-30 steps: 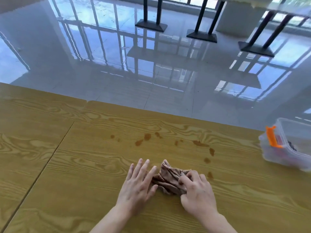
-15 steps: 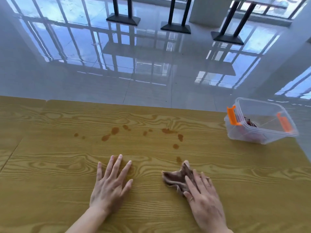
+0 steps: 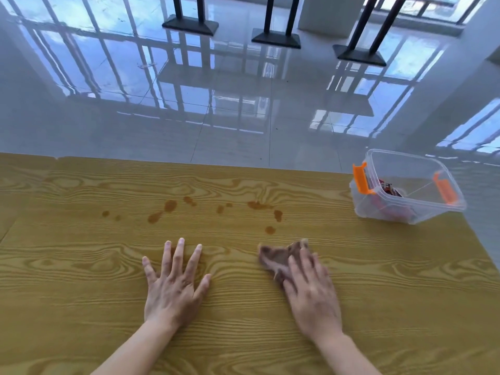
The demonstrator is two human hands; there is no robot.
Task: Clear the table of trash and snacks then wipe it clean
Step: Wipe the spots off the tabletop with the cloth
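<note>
A crumpled brown cloth [image 3: 276, 257] lies on the wooden table [image 3: 81, 266]. My right hand [image 3: 311, 293] presses flat on the cloth's near right part, fingers stretched over it. My left hand [image 3: 173, 282] rests flat on the bare wood to the left, fingers spread, holding nothing. Several brown stains [image 3: 167, 208] dot the table beyond both hands, reaching right to a spot [image 3: 270, 230] just above the cloth.
A clear plastic box [image 3: 422, 212] with orange latches stands at the table's far right corner, holding red wrappers. The table's far edge runs across the view; beyond it lies glossy tiled floor with black table bases [image 3: 276, 39].
The two hands have parted: my right hand slid the cloth to the right, and my left hand let go of it and now lies flat on the wood.
</note>
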